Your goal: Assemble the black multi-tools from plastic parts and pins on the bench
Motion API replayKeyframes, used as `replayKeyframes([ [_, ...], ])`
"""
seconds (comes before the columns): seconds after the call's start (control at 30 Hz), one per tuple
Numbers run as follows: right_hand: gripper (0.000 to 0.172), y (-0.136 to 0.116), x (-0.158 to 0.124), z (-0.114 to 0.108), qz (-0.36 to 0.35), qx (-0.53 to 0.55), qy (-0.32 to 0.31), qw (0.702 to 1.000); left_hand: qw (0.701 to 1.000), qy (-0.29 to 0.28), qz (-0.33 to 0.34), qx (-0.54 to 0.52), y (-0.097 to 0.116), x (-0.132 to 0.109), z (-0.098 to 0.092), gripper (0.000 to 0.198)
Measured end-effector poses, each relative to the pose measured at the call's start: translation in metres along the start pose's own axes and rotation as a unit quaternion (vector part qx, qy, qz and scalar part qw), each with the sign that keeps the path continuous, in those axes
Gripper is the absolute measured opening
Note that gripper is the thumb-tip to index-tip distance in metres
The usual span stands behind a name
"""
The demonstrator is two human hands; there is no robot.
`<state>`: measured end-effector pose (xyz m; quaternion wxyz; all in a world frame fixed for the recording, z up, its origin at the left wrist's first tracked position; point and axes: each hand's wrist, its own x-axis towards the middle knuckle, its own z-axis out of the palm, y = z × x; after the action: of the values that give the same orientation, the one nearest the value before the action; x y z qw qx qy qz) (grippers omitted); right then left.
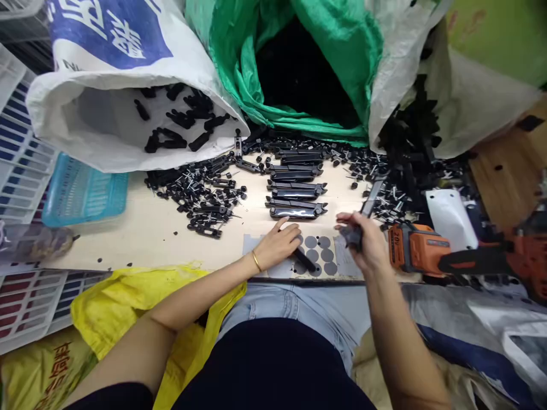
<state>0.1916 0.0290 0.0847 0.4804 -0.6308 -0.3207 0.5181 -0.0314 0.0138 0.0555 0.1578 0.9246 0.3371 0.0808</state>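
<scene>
My left hand (278,246) has its fingers curled over a slim black bar-shaped part (305,260), which lies slantwise above a sheet of grey round stickers (329,255). Over to the right, my right hand (366,242) is closed around a long dark folding-looking part (372,196) that points up and away; its lower end is smeared by motion. Beyond my left hand, several similar black hinged assemblies (296,212) lie stacked in a row on the pale board (149,242).
Small black pins and clips (200,199) lie heaped left and right. Behind them stand a white sack (137,154) holding black parts and a green sack (231,74). An orange cordless tool (421,247) lies at right, a blue basket (85,191) at left.
</scene>
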Motion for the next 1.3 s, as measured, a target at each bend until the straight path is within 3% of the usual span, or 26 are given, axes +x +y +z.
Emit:
replayKeyframes([
  [0.07, 0.035, 0.007, -0.026, 0.008, 0.031, 0.080, -0.030, 0.996, 0.995, -0.013, -0.078, -0.052, 0.003, 0.006, -0.005, 0.006],
  [0.17, 0.036, 0.009, -0.047, 0.017, 0.029, 0.136, -0.037, 0.990, 0.963, 0.021, -0.215, -0.161, 0.015, 0.001, -0.010, 0.009],
  [0.23, 0.034, 0.008, -0.053, 0.024, 0.027, 0.168, -0.050, 0.984, 0.946, 0.052, -0.243, -0.206, 0.027, -0.006, -0.010, 0.012],
  [0.33, 0.037, 0.009, -0.053, 0.036, 0.025, 0.185, -0.055, 0.981, 0.942, 0.066, -0.240, -0.226, 0.047, -0.013, -0.009, 0.021],
  [0.47, 0.041, 0.011, -0.050, 0.045, 0.023, 0.160, -0.044, 0.986, 0.948, 0.064, -0.266, -0.164, 0.066, -0.016, -0.007, 0.020],
  [0.77, 0.041, 0.014, -0.049, 0.039, 0.032, 0.171, -0.069, 0.982, 0.960, 0.043, -0.270, -0.056, 0.083, -0.016, -0.002, 0.022],
  [0.93, 0.047, 0.018, -0.042, 0.046, 0.009, 0.178, -0.025, 0.984, 0.949, 0.064, -0.308, -0.030, 0.095, -0.006, 0.002, 0.028],
  [1.17, 0.037, 0.010, -0.044, 0.041, 0.045, 0.180, -0.139, 0.973, 0.963, 0.069, -0.255, -0.049, 0.088, -0.015, -0.001, 0.027],
  [1.3, 0.030, 0.017, -0.053, 0.039, 0.064, 0.184, -0.129, 0.972, 0.963, 0.044, -0.219, -0.152, 0.078, -0.023, 0.002, 0.028],
])
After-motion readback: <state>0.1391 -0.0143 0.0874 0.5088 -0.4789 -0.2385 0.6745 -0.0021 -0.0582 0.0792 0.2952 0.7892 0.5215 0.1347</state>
